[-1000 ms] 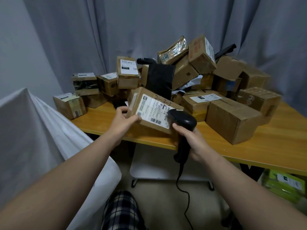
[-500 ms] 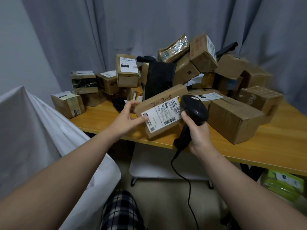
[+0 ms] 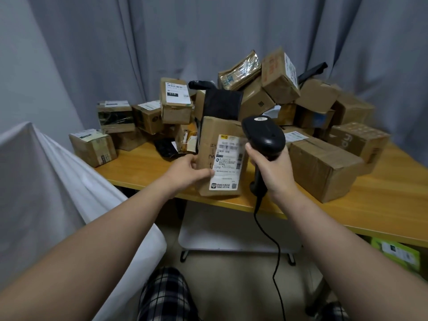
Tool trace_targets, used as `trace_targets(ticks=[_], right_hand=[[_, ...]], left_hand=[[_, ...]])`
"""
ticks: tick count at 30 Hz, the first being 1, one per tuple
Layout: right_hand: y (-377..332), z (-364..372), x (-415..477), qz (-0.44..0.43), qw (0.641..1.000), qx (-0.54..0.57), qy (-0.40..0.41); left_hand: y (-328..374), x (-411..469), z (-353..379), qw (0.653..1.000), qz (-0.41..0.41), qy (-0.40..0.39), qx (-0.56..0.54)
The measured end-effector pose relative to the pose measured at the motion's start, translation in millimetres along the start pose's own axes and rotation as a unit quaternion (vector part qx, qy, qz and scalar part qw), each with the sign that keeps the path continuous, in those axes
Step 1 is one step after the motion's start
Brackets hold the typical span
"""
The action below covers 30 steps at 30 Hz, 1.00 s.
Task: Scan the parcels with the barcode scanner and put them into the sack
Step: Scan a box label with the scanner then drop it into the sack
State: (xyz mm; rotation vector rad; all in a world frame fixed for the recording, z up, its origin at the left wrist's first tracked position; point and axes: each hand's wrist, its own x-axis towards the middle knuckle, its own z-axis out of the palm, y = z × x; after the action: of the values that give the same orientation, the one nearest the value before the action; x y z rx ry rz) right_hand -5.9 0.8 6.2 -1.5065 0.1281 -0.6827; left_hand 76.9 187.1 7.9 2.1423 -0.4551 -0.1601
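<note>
Brown cardboard parcel [image 3: 214, 133], upright over the yellow wooden table [image 3: 382, 193], is pinched by the left hand [image 3: 187, 170]; the right hand [image 3: 275, 167] grips the black corded barcode scanner [image 3: 264, 135] beside its white label [image 3: 228, 163]. Held so close and oblique, the scan may miss.

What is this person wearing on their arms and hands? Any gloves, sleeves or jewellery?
Nothing that shows. The left hand and right hand are ungloved, with no rings visible. No sleeve, watch or band shows on either arm up to the frame edge. Below are checked trousers, dark with pale lines.
</note>
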Motion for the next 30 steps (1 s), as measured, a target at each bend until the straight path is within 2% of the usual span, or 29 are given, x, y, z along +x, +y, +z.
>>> trace_targets(ticks=[3,7,11,30], right_hand=[[-0.2,-2.6,-8.5,-0.015,0.997,-0.063,-0.03],[7.5,-0.2,-26.5,-0.021,0.99,-0.124,-0.066],[15.3,4.9,-34.8,-0.039,0.988,-0.143,-0.05],[19.9,1.3,-43.6,-0.014,0.984,-0.164,-0.066]], left_hand=[[-11.5,-4.9,6.8,0.991,-0.031,0.007,-0.129],[-21.6,-6.4,12.4,0.977,-0.06,0.037,-0.203],[-28.6,-2.4,15.2,0.972,-0.065,0.046,-0.219],[-35.0,9.7,18.1,0.969,-0.073,0.053,-0.229]])
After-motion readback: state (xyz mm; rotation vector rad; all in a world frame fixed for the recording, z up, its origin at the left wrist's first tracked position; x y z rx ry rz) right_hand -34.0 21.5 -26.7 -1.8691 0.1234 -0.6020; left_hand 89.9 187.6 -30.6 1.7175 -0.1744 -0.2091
